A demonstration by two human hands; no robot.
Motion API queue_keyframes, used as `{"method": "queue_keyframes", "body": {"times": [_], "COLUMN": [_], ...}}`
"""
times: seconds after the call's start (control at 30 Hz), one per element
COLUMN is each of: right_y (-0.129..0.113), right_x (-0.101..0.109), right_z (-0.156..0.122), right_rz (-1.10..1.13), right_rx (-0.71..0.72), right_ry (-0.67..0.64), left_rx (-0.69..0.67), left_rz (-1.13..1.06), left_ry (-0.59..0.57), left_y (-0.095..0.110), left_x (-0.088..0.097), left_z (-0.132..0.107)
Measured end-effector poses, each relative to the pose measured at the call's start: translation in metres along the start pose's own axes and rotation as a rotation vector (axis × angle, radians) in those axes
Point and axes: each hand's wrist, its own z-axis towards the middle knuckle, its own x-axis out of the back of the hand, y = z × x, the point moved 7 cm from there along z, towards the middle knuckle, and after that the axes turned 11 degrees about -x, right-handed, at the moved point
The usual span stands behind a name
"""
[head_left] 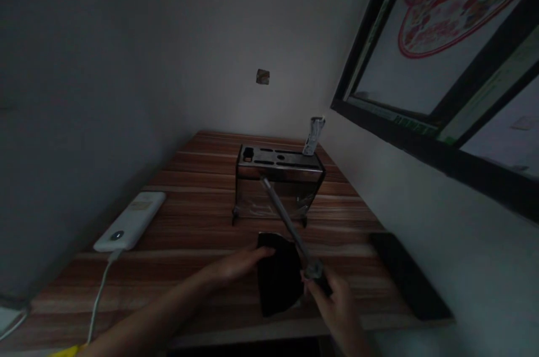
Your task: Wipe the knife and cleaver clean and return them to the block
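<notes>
My right hand (pixel 337 301) is wrapped round the dark handle of a long, slim grey rod that looks like a sharpening steel (pixel 283 212). Its shaft slants up and left, its tip overlapping the front of the knife block in this view; I cannot tell if they touch. My left hand (pixel 242 264) grips the upper left edge of a black cloth (pixel 278 281), just left of the rod. Farther back stands the knife block (pixel 278 172), with slots in its top and a see-through front. A plastic-wrapped handle (pixel 314 137) sticks up from its right end.
A white power bank (pixel 130 222) with a cable (pixel 99 295) plugged in lies at the left of the wood-grain table (pixel 189 205). A flat black object (pixel 408 275) lies by the right edge. Walls close in behind and at the right, where a dark window frame (pixel 404 143) slopes down.
</notes>
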Motion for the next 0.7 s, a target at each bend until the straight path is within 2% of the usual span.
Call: {"method": "queue_keyframes", "body": {"times": [0.13, 0.27, 0.33, 0.53, 0.7], "right_y": [0.006, 0.009, 0.008, 0.002, 0.003], "right_x": [-0.015, -0.03, -0.038, -0.055, -0.058], "right_z": [-0.011, -0.015, -0.013, 0.0, 0.011], "right_rz": [0.095, 0.195, 0.201, 0.217, 0.174], "right_rx": [-0.044, -0.064, -0.064, -0.073, -0.055], "right_ry": [-0.047, -0.118, -0.135, -0.152, -0.067], "left_rx": [-0.185, -0.32, -0.336, -0.27, -0.327], "left_rz": [0.007, -0.095, -0.195, -0.425, -0.485], "left_ry": [0.033, -0.004, -0.04, -0.08, -0.19], "left_y": [0.018, 0.029, 0.027, 0.014, 0.023], "left_x": [0.002, -0.003, -0.006, -0.007, -0.014], "left_z": [0.002, -0.002, -0.004, -0.007, -0.01]}}
